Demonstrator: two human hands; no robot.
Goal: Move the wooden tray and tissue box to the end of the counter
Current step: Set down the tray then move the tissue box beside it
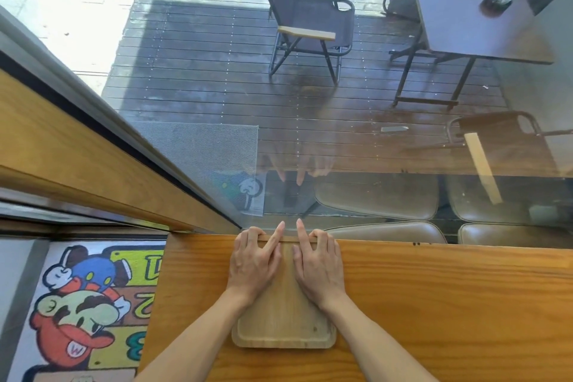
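A pale wooden tray (283,324) with rounded corners lies flat on the orange wooden counter (434,304), its far edge against the glass window. My left hand (252,260) rests on the tray's far left part, fingers curled over the far rim and the index finger stretched toward the glass. On the far right part my right hand (321,263) lies the same way, mirrored. Both hands press on the tray. No tissue box is in view.
The counter's left end (161,288) lies a short way left of the tray, above a cartoon floor mat (83,298). A glass pane (341,133) stands along the counter's far edge. Beyond it are brown stool cushions (387,231), a deck, chairs and a table.
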